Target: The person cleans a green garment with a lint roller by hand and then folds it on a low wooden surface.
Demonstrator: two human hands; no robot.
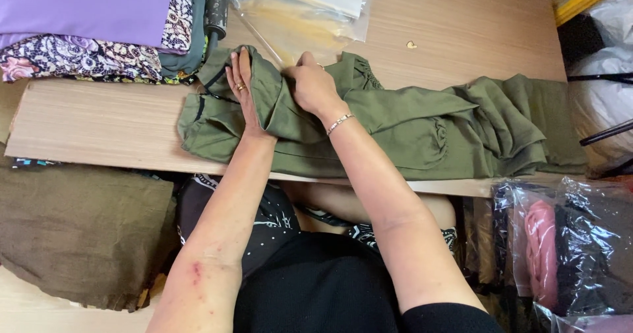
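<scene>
The olive-green garment (395,132) lay stretched across the wooden bench (99,125), its left end under both hands. The left hand (242,92) pressed flat, fingers spread, on a soft fold. The right hand (313,86) pinched the fabric just beside it. The cloth looked matte, rumpled and gathered toward the right.

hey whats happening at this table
A person seated at a wooden table has both hands on an olive green garment spread across it. The left hand lies flat on the bunched left end, while the right hand pinches a fold beside it. The rest of the garment trails off to the right. A stack of folded fabrics and clear plastic bags sit at the far edge.
</scene>
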